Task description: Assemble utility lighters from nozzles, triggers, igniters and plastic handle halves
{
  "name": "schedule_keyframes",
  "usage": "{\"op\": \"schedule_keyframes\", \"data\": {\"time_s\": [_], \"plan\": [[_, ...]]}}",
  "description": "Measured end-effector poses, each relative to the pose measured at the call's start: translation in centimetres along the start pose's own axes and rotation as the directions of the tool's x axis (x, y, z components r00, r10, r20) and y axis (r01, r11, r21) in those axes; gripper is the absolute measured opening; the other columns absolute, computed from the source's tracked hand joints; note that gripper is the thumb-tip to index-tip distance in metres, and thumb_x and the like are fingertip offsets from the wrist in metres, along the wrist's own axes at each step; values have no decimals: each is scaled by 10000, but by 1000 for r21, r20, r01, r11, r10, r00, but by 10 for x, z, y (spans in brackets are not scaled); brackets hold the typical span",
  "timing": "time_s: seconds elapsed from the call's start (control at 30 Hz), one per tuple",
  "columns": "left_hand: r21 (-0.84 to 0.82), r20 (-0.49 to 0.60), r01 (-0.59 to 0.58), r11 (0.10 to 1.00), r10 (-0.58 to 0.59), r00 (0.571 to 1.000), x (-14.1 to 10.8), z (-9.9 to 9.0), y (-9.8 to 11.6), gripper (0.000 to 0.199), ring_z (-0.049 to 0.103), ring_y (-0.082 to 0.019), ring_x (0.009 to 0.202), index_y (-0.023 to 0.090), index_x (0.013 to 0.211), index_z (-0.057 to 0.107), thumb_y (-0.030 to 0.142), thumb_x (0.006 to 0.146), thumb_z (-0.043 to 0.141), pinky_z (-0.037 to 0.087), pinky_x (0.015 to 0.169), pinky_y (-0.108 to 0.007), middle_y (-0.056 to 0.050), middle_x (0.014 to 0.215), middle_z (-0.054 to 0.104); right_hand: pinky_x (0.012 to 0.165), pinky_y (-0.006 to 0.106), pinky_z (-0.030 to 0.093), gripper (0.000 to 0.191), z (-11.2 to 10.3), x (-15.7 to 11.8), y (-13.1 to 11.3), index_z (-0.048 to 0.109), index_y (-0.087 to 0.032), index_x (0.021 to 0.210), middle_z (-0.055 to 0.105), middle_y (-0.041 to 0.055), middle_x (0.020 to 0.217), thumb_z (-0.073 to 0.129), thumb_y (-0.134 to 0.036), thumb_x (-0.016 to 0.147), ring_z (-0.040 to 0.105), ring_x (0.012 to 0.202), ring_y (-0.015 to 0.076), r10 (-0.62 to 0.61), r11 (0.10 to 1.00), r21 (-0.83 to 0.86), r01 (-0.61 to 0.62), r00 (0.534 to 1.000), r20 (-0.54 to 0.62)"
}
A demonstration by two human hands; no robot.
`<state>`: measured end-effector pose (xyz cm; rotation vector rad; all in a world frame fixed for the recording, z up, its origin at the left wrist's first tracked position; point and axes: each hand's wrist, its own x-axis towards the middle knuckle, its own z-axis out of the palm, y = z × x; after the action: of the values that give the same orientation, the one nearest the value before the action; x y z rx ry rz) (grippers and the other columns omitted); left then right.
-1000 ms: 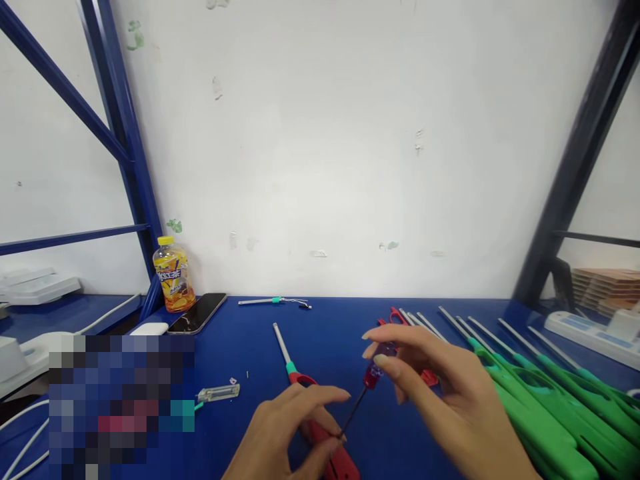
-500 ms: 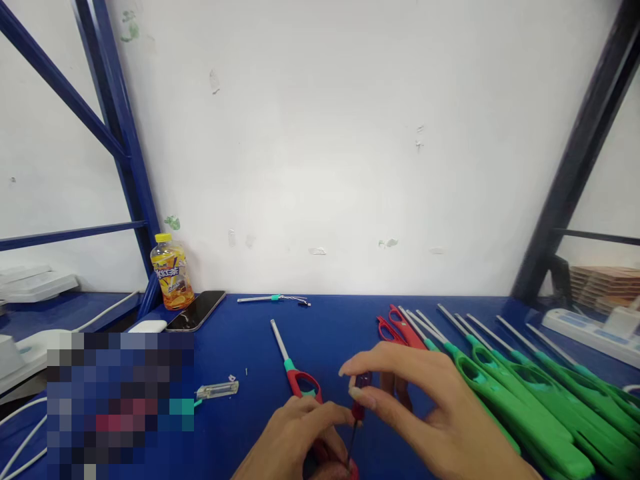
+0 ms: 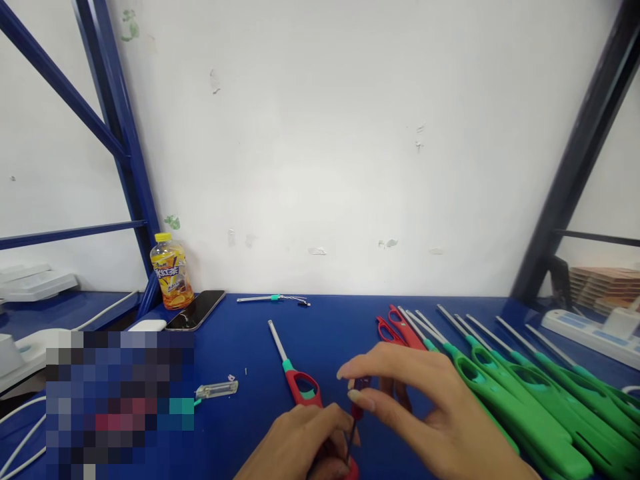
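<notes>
A red lighter with a metal tube and teal collar points up and left, its lower body wrapped by my left hand. Between the thumb and fingertips of my right hand is a small screwdriver with a dark red handle. Its thin shaft reaches down to the red end of the lighter beside my left fingers. The contact at the tip is too small to make out. Left of my hands lie a clear plastic piece and a tiny screw.
Several green lighters and red casings lie at the right. A metal tube with wires rests near the wall. A phone and a bottle are at the back left, a power strip at the far right.
The red lighter and my left hand have shifted very slightly. My left index finger is drawn back a little from the screwdriver. My right hand keeps its hold on the handle.
</notes>
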<state>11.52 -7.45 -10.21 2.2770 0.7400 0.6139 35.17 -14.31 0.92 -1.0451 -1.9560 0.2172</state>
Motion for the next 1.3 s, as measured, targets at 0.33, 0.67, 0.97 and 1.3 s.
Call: {"op": "schedule_keyframes", "data": {"time_s": [0.33,0.67,0.97,1.3], "plan": [[-17,-7,-15,1000,15,1000,3,6,-1,262,658,-180,810,273,869,551,91,711,654,558,966,-259,28,959,783,828,189,609,143,1,0,-1,878,-470,1208,904,-144,1059,790,-397,1122,780,772,103,-9,1000,-2,9,1000,-22],[37,-15,-15,999,16,1000,2,7,-3,273,653,-173,798,264,854,575,53,712,673,558,964,-266,32,982,818,878,219,624,124,0,2,-2,900,-429,1148,907,-104,1034,841,-344,1078,842,895,145,7,999,49,-7,1000,20],[187,-13,-113,976,117,993,-9,-14,17,430,787,-239,1203,313,1292,824,68,940,794,530,1091,-288,-21,1303,851,774,175,634,139,-3,5,0,927,-367,1088,892,-66,991,926,-256,1003,830,860,141,-12,984,176,11,1000,5],[411,14,-196,891,209,978,-22,-33,19,553,714,-279,1469,366,1377,793,17,983,625,490,1283,-380,-21,1501,808,904,160,652,236,-3,3,-3,912,-431,1227,917,-91,1098,770,-274,1124,865,963,128,-58,984,168,63,998,-35]]}}
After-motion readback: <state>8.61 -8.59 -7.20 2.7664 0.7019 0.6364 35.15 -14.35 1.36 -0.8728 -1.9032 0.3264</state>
